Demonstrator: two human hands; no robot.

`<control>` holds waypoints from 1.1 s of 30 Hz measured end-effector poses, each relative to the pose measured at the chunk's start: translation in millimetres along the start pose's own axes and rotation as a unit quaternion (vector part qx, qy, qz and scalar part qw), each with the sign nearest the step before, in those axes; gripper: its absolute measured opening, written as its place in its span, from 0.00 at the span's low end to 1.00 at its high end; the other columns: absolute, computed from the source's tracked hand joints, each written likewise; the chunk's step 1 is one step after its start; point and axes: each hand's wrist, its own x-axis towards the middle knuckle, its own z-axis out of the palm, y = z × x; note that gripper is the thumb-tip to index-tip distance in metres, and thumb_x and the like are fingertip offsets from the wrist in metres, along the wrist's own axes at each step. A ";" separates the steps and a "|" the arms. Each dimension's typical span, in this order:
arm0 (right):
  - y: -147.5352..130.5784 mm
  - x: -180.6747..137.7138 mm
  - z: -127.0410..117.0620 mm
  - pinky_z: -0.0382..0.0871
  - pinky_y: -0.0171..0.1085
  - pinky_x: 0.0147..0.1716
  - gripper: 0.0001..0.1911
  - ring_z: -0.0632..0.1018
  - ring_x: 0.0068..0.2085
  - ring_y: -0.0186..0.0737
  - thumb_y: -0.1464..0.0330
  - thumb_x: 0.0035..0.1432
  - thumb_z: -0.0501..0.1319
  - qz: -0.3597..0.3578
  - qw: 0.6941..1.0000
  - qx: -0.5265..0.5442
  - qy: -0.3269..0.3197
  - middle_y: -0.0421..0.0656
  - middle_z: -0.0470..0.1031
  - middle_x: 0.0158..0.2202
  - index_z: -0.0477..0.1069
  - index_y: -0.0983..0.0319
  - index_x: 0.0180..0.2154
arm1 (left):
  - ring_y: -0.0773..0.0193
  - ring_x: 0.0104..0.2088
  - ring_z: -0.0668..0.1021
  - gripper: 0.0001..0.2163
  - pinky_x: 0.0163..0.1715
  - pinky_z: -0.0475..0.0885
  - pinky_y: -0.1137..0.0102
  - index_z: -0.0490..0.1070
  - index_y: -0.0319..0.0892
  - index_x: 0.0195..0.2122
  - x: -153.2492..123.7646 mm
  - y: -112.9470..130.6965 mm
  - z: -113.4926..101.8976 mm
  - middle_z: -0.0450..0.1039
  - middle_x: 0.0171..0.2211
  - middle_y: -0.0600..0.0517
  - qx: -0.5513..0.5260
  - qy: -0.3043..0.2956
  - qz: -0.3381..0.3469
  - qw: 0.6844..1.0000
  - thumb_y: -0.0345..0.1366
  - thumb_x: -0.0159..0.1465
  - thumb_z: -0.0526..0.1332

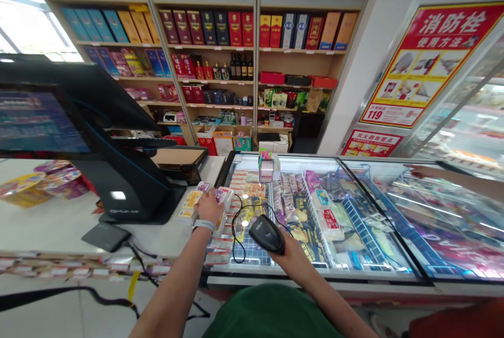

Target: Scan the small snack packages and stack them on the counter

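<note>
Holding right hand (pixel 290 255): black scanner (pixel 266 234) clasped, held above the glass-topped freezer (pixel 381 286).
Touching left hand (pixel 210 208): fingers part-spread over wrapped packs (pixel 190 202) placed at the desk (pixel 169 238)'s right end; whether they are gripped cannot be told.

Counted: one scanner (pixel 266 234), one wristband (pixel 203 225), one sales terminal (pixel 132 180), two red posters (pixel 437 60) (pixel 372 144), two wearer's hands (pixel 209 208) (pixel 290 255), one co-worker's hand (pixel 419 171).

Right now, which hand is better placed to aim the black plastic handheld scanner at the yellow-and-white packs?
Right hand, likely: it grips the black plastic handheld scanner. The left hand is on the yellow-and-white packs, so it looks better suited to steadying them.
</note>
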 end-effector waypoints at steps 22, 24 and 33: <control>13.1 3.1 2.6 0.72 0.46 0.47 0.25 0.78 0.46 0.50 0.72 0.47 0.62 0.035 0.999 0.010 0.012 0.46 0.79 0.44 0.70 0.60 0.50 | 0.44 0.61 0.59 0.33 0.56 0.56 0.48 0.55 0.45 0.63 -35.9 26.6 -18.1 0.56 0.62 0.39 -0.020 0.026 0.069 0.997 0.40 0.57 0.62; 14.1 3.0 2.0 0.72 0.46 0.47 0.22 0.78 0.46 0.51 0.72 0.47 0.62 0.040 0.999 0.007 0.014 0.46 0.80 0.43 0.71 0.60 0.47 | 0.43 0.61 0.59 0.33 0.57 0.56 0.47 0.53 0.45 0.64 -39.0 27.3 -16.8 0.56 0.63 0.38 -0.023 0.021 0.076 0.997 0.40 0.58 0.62; 20.5 4.7 2.6 0.71 0.47 0.45 0.19 0.79 0.45 0.52 0.66 0.49 0.62 0.051 0.999 0.007 0.018 0.47 0.79 0.42 0.70 0.61 0.45 | 0.41 0.63 0.57 0.34 0.58 0.53 0.46 0.54 0.45 0.64 -58.9 29.4 -4.2 0.54 0.63 0.38 -0.054 -0.008 0.106 0.993 0.39 0.57 0.63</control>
